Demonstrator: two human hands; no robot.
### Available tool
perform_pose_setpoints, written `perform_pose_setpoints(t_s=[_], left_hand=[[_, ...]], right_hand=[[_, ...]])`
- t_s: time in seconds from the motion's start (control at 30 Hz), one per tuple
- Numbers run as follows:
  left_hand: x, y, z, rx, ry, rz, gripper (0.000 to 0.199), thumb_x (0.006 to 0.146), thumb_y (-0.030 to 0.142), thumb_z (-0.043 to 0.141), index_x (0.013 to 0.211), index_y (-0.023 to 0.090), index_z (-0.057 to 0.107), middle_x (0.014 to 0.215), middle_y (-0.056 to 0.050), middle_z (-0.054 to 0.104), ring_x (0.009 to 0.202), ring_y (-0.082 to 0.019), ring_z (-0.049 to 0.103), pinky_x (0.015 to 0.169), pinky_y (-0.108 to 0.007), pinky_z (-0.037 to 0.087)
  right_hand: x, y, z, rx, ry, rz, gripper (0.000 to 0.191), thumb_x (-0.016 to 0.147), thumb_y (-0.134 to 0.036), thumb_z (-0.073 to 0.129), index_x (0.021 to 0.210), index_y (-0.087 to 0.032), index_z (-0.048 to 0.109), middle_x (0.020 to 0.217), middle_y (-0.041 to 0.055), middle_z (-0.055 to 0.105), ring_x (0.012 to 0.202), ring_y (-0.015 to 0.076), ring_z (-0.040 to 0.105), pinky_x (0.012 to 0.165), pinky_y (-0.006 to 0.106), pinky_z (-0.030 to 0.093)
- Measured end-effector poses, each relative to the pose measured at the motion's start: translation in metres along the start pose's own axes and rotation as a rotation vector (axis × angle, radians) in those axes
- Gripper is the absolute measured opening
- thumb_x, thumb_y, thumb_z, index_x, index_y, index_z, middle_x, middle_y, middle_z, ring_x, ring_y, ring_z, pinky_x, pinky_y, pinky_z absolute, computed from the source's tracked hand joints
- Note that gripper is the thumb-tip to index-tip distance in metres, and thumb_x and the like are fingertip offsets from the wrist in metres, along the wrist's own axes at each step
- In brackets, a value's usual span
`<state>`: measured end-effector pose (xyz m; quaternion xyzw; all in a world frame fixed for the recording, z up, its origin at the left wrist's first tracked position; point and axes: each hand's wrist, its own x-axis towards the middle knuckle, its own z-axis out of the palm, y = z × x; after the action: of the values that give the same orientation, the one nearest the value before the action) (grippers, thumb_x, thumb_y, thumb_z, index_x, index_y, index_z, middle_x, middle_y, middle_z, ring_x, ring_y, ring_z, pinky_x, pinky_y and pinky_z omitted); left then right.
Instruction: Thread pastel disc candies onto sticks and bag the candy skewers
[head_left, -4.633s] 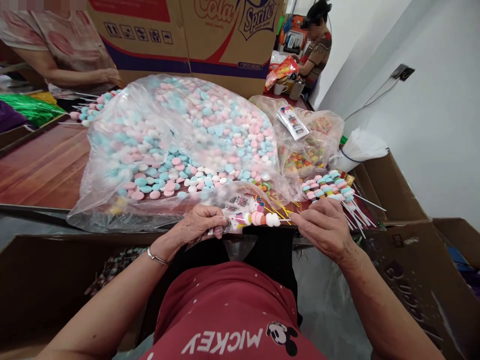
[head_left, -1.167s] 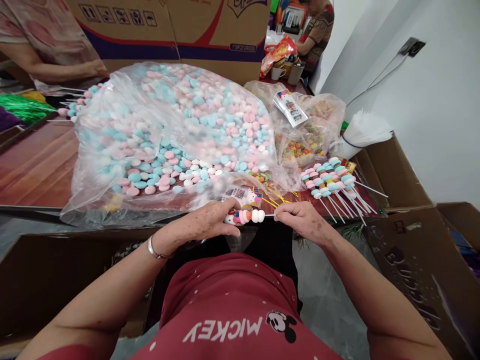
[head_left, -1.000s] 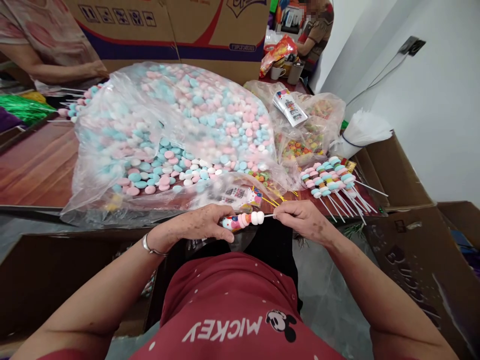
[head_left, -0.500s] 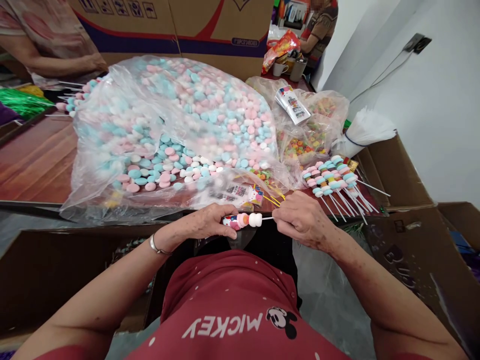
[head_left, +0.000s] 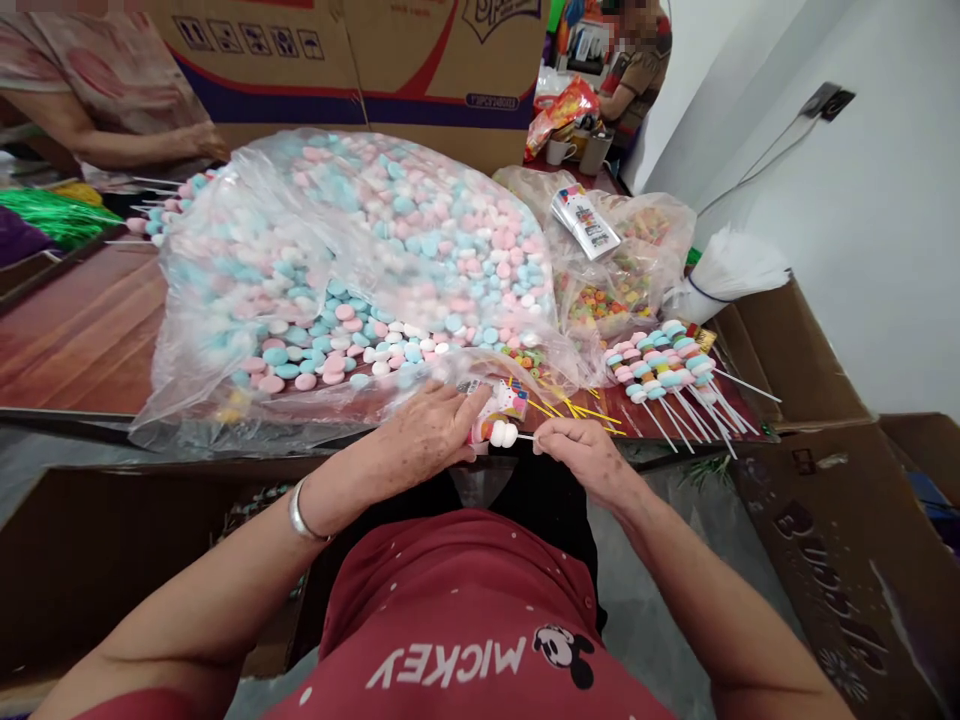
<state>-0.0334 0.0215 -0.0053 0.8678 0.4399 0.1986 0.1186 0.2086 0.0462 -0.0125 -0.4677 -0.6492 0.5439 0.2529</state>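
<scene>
We grip 1 candy skewer [head_left: 503,434]: left hand [head_left: 424,432] wrapped round it, right hand [head_left: 583,455] pinching its white stick [head_left: 526,437]. Bag [head_left: 247,220] of marshmallows [head_left: 341,325] lies on table [head_left: 82,330].

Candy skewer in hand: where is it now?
In the head view, the candy skewer is just below centre, at the near edge of the table: left hand over its candy end, right hand on its bare stick, yellow ties just beyond.

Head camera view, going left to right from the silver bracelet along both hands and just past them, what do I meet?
Silver bracelet, left hand, white candies, bare stick, right hand, pile of candy skewers.
</scene>
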Motion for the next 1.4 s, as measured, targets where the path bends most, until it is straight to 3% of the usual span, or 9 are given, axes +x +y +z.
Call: perform_pose_setpoints(t_s=[0.17,0.3,0.4,0.5,0.7,0.83,1.0,1.2,1.4], left_hand=[[0.011,0.041,-0.020,0.186,0.266,0.112,0.042,0.089,0.007,0.048,0.130,0.010,0.051,0.130,-0.021,0.060,0.136,-0.037,0.043,0.113,-0.067,0.021],[-0.004,0.069,-0.015,-0.067,0.457,0.229,0.019,0.089,0.014,0.055,0.106,0.019,0.062,0.100,-0.009,0.072,0.102,-0.024,0.065,0.097,-0.043,0.049],[-0.014,0.064,-0.008,-0.467,0.774,-0.263,0.004,0.088,0.024,0.061,0.089,0.020,0.060,0.078,-0.002,0.067,0.076,-0.017,0.063,0.074,-0.029,0.052],[-0.005,0.047,-0.008,-1.029,0.976,-0.592,0.034,0.078,0.043,0.073,0.096,0.019,0.057,0.088,-0.003,0.069,0.081,-0.017,0.066,0.073,-0.028,0.052],[0.041,0.041,-0.016,-1.546,0.883,-0.478,0.051,0.060,0.045,0.086,0.093,0.016,0.061,0.084,-0.005,0.073,0.079,-0.021,0.071,0.071,-0.032,0.055],[0.058,0.043,-0.019,-1.646,0.796,-0.450,0.047,0.057,0.041,0.089,0.085,0.014,0.062,0.061,0.002,0.065,0.051,-0.014,0.064,0.053,-0.026,0.053],[0.061,0.032,-0.019,-1.665,0.782,-0.594,0.034,0.066,0.036,0.083,0.073,0.013,0.059,0.053,0.004,0.058,0.040,-0.011,0.057,0.040,-0.023,0.047],[0.056,0.019,-0.013,-1.681,0.767,-0.671,0.031,0.070,0.036,0.079,0.071,0.014,0.059,0.052,0.002,0.058,0.040,-0.012,0.057,0.040,-0.022,0.047],[0.052,0.024,-0.005,-1.720,0.818,-0.679,0.034,0.066,0.036,0.083,0.071,0.014,0.058,0.052,0.004,0.059,0.041,-0.011,0.057,0.048,-0.025,0.051]], right_hand=[[-0.010,0.014,0.030,0.321,0.203,0.034,0.018,0.068,-0.034,0.059,0.062,-0.018,0.064,0.053,-0.0037,0.048,0.053,0.0093,0.034,0.053,0.025,0.025],[-0.014,0.021,0.047,0.496,0.328,0.010,0.018,0.068,-0.035,0.063,0.062,-0.018,0.064,0.053,-0.0038,0.047,0.053,0.0091,0.034,0.052,0.025,0.027],[-0.019,0.022,0.053,0.494,0.425,-0.039,0.019,0.072,-0.036,0.062,0.065,-0.018,0.065,0.053,-0.0031,0.048,0.052,0.0100,0.037,0.052,0.025,0.030],[-0.027,0.021,0.056,0.385,0.443,-0.122,0.023,0.080,-0.039,0.058,0.069,-0.020,0.065,0.062,0.0005,0.057,0.058,0.0134,0.047,0.056,0.027,0.039],[-0.036,0.021,0.064,0.217,0.355,-0.169,0.024,0.083,-0.043,0.056,0.076,-0.022,0.066,0.065,-0.0001,0.055,0.061,0.0150,0.048,0.059,0.028,0.040],[-0.036,0.025,0.069,0.403,0.228,-0.126,0.028,0.084,-0.045,0.055,0.074,-0.020,0.063,0.056,-0.0043,0.037,0.052,0.0106,0.031,0.050,0.026,0.025],[-0.036,0.034,0.071,0.511,0.289,-0.138,0.025,0.086,-0.042,0.054,0.075,-0.021,0.062,0.053,-0.0064,0.029,0.050,0.0103,0.024,0.048,0.026,0.021],[-0.038,0.033,0.064,0.054,0.396,-0.231,0.025,0.092,-0.037,0.046,0.083,-0.022,0.063,0.058,-0.0032,0.046,0.051,0.0121,0.038,0.050,0.027,0.029],[-0.035,0.031,0.062,-0.562,0.617,-0.566,0.024,0.093,-0.019,0.041,0.090,-0.020,0.064,0.067,0.0042,0.062,0.061,0.0178,0.054,0.060,0.032,0.039]])
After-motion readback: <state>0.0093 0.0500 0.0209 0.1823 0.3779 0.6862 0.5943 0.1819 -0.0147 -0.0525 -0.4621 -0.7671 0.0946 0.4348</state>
